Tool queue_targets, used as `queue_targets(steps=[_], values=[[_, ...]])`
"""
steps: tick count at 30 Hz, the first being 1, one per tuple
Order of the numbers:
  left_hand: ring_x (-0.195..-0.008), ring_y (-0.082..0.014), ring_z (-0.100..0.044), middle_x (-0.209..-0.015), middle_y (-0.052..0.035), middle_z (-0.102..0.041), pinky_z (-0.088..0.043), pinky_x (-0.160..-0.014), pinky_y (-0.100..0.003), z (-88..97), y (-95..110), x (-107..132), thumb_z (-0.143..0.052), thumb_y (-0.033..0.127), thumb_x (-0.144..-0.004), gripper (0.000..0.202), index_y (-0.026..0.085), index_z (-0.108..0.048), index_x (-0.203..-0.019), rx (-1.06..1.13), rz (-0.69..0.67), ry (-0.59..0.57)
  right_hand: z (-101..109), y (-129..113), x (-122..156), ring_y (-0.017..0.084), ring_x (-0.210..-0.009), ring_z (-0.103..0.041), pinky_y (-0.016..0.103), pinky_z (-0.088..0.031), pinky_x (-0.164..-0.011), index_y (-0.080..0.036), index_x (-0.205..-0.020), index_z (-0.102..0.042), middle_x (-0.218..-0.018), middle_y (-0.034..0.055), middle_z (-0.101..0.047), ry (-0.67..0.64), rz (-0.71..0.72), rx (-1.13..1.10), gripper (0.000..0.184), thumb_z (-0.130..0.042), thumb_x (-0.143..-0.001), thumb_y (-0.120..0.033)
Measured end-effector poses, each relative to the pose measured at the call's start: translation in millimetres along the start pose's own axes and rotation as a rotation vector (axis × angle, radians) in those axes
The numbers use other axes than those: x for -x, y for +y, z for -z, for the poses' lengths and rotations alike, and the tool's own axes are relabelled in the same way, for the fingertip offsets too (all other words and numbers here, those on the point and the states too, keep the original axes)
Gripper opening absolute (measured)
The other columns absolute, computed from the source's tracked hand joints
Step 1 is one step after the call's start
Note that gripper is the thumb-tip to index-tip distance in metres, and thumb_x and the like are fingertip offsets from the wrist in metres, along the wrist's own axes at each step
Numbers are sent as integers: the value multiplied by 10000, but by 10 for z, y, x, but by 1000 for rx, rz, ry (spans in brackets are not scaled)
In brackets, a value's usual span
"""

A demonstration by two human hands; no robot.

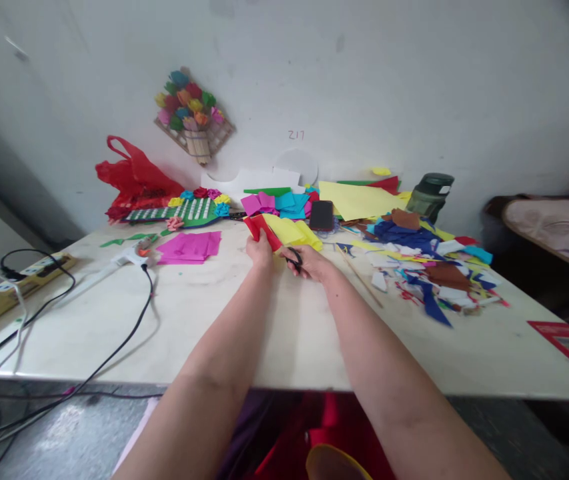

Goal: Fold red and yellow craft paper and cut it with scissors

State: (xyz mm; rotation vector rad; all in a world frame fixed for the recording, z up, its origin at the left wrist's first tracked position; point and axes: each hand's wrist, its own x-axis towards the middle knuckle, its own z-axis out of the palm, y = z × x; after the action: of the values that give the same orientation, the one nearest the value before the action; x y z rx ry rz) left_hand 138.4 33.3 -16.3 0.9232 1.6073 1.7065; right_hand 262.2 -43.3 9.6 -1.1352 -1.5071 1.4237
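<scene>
My left hand point(260, 249) is closed on a piece of red paper point(270, 235), held a little above the white table point(294, 347). My right hand point(313, 262) grips a pair of scissors point(294, 259) by the black handles, close to the lower edge of the red paper. The blades can hardly be made out. Yellow paper point(291, 231) lies just behind both hands. To the left rest magenta paper sheets point(189, 248). Behind the yellow paper sit blue paper pieces point(291, 205) and a dark phone point(321, 215).
Paper scraps point(429, 267) heap at the right, with a thin stick point(361, 277) beside them and a green bottle point(431, 197) behind. At left are a glue gun point(137, 253) with its cord, a power strip point(19, 287), a red plastic bag point(137, 177) and paper flowers point(221, 203).
</scene>
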Motion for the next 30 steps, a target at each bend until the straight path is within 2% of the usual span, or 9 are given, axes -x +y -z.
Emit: queue_targets(steps=[6, 14, 23, 30], values=[[-651, -164, -574, -672, -60, -596, -393, -548, -242, -7, 6, 22, -520, 433, -741, 312, 139, -598, -805, 72, 14, -15, -4, -36, 40, 42, -325, -428, 144, -211, -244, -124, -872, -588, -480, -62, -476, -12, -16, -30, 282, -544, -815, -397], [-602, -143, -558, -706, -57, -594, -397, -535, -241, -18, 42, 86, -531, 408, -734, 279, 139, -569, -798, 189, 7, -52, 33, 5, 14, 51, -349, -461, 145, -231, -254, -131, -858, -586, -501, -44, -503, -17, 0, -48, 338, -527, -812, -460], [-599, -141, -554, -719, -58, -602, -401, -532, -240, -29, 26, 124, -526, 410, -737, 284, 142, -573, -817, 184, -16, -94, 33, 26, 0, 57, -356, -467, 152, -245, -259, -159, -701, -501, -495, -32, -517, 5, 22, -37, 357, -571, -771, -503], [-623, -148, -570, -725, -64, -614, -404, -543, -238, -41, -3, 109, -528, 426, -742, 300, 146, -585, -831, 156, -29, -83, 24, 30, -15, 54, -342, -451, 150, -226, -252, -167, -698, -491, -487, -45, -493, 11, 31, -50, 360, -581, -756, -511]])
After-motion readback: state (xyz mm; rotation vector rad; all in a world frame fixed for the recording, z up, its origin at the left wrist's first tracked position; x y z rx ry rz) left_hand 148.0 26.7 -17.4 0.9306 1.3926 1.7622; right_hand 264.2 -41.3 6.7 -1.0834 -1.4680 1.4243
